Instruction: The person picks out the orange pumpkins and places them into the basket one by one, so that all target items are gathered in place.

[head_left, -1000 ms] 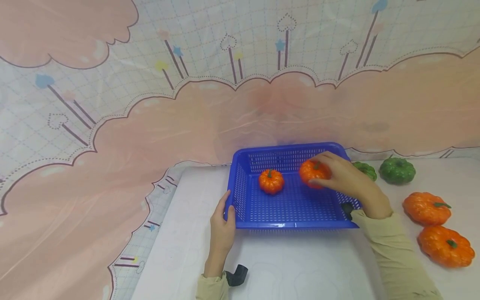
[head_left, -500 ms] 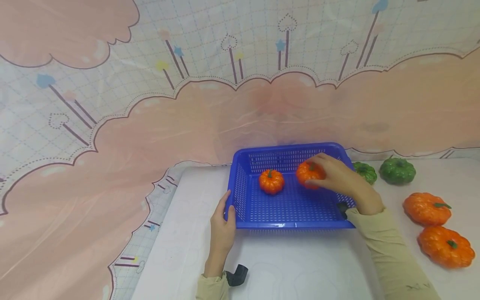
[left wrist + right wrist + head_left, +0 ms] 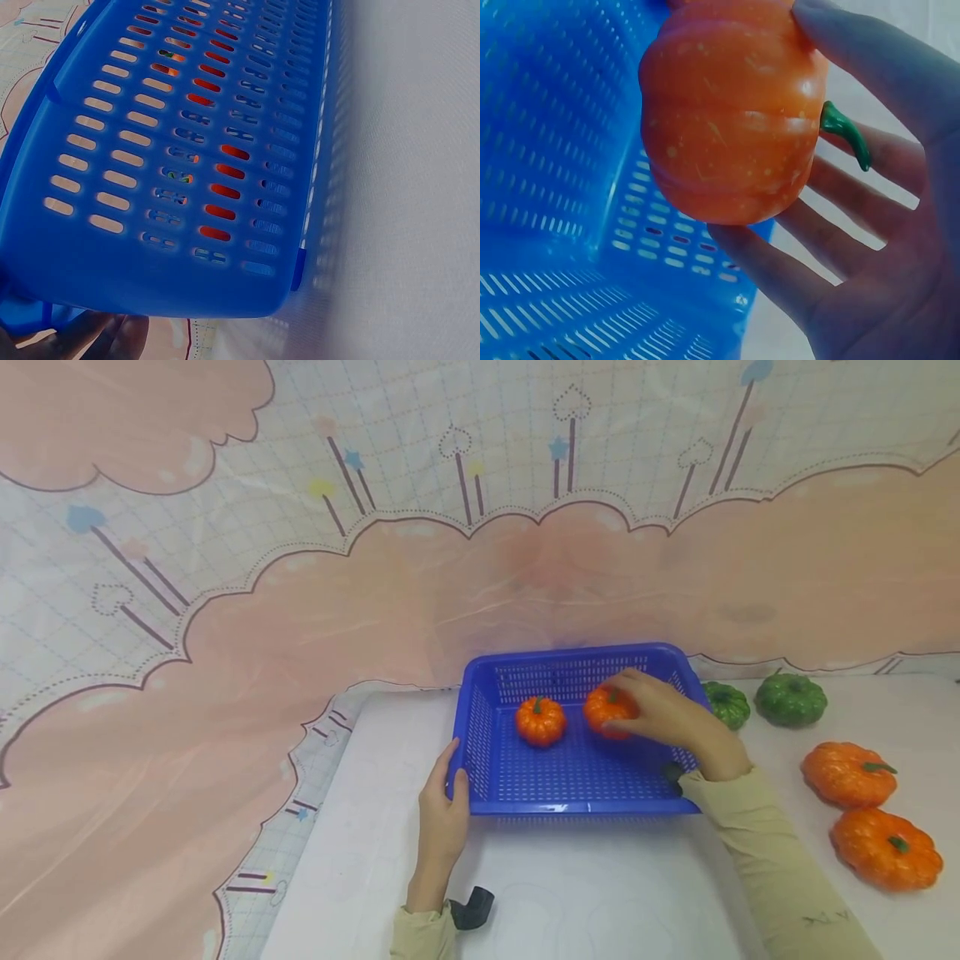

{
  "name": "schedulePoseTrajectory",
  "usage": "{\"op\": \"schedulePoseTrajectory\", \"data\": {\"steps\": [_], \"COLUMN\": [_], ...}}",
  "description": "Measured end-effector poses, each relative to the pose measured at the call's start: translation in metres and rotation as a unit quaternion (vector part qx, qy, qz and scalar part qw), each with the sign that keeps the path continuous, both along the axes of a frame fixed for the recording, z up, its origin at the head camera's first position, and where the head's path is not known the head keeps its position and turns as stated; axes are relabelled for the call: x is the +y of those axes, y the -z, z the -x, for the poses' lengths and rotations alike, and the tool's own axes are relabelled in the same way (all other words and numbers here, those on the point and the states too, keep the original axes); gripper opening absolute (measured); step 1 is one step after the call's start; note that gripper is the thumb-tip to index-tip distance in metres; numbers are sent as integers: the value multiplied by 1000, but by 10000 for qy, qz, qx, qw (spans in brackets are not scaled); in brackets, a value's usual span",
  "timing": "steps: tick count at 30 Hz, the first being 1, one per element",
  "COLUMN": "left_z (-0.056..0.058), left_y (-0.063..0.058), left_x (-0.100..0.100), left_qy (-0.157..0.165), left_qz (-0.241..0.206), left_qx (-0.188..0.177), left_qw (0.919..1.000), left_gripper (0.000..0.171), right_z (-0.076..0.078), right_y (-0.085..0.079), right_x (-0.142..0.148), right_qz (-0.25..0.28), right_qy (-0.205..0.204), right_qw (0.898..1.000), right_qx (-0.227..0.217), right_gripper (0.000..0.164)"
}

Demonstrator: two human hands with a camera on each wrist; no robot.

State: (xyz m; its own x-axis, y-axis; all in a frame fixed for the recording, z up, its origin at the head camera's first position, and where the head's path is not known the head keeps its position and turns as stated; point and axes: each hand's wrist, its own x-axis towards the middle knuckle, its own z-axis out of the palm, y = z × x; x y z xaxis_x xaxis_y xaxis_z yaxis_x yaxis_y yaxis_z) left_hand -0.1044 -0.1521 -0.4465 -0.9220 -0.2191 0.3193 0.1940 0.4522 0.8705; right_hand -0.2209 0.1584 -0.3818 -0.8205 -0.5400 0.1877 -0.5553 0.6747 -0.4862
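A small orange pumpkin (image 3: 609,712) is held inside a blue basket (image 3: 577,808) by the right hand (image 3: 663,714). It is pinched between the thumb and the fingertips, with the fingers fanned apart from one another and the green stem (image 3: 845,135) turned toward the palm in the right wrist view. Whether the base of the pumpkin is touched by the basket floor cannot be told. A second orange pumpkin (image 3: 540,721) is set on the basket floor just to the left of the held one, stem upward.

The left end of the basket, near its front corner, is gripped by the left hand (image 3: 442,818); in the left wrist view its fingertips are partly seen at the rim, and patches of orange are shown through the slots of the blue wall.

The basket is placed on a white desk (image 3: 585,885). To its right, a green pumpkin (image 3: 726,705) is partly covered by the basket and the right arm, and another green pumpkin (image 3: 791,699) is seen beside it. Nearer the front, two larger orange pumpkins (image 3: 887,849) are laid close together. A black device (image 3: 472,908) is worn at the left wrist, and both arms are covered by beige sleeves (image 3: 772,852). The desk is backed by a patterned pink-and-white sheet (image 3: 420,602).
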Motion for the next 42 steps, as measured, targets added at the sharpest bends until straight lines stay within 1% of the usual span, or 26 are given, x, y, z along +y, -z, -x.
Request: {"op": "schedulePoseTrajectory", "data": {"steps": [11,21,26,33,42], "left_z": [1,2,2,2,2], "left_y": [2,3,2,2,2], "left_x": [-1,-1,-1,-1,-1], "left_qy": [19,46,17,-9,52], "left_qz": [43,44,59,83,46], "left_qx": [-34,-18,-33,-23,-3], "left_qw": [10000,10000,10000,10000,10000], "left_gripper": [43,43,43,43,44], "right_z": [6,13,16,23,29], "right_y": [0,1,3,7,12], "right_x": [-7,-13,-14,-18,-20], "right_qz": [-155,-262,-229,-128,-215], "right_qy": [-158,-127,-157,-294,-268], "right_qw": [9998,9996,9996,9995,9991], "right_qx": [11,-38,-58,-31,-249], "right_gripper": [53,49,50,47,47]}}
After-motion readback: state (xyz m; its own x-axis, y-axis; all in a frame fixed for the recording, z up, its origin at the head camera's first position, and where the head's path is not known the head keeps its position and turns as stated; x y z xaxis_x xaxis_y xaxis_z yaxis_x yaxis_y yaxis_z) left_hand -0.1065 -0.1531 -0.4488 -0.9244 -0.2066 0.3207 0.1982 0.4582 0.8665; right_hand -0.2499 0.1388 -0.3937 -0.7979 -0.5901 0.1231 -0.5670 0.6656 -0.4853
